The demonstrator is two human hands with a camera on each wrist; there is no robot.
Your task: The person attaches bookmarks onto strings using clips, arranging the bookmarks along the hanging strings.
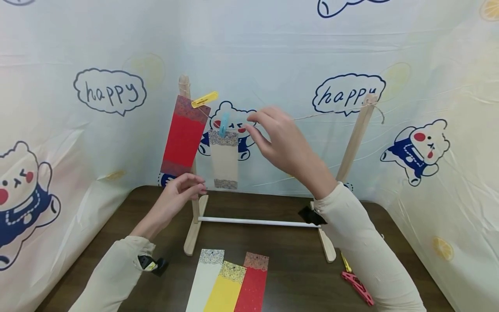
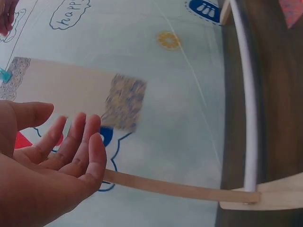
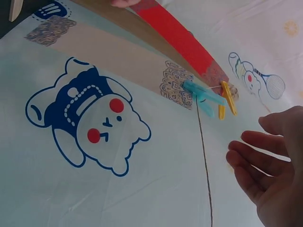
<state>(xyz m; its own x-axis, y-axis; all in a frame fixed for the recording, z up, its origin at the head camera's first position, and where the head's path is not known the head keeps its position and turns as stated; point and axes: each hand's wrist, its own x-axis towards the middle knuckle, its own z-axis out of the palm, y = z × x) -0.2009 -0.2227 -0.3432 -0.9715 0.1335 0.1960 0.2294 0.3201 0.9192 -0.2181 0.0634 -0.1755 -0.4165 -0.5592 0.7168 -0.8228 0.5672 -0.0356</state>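
A red card with patterned ends hangs aslant from the string, held by a yellow clothespin. To its right a pale card hangs from a blue clothespin. My right hand is raised beside the blue clothespin, thumb and fingers apart; the right wrist view shows nothing between them. The string passes near these fingers; whether they touch it I cannot tell. Low by the red card's bottom end is my left hand, its fingers loosely bent and holding nothing.
Two wooden posts carry the string, joined low down by a white rod. On the dark table lie a white card, a yellow card and another red card. A red clothespin lies at right, near the sleeve.
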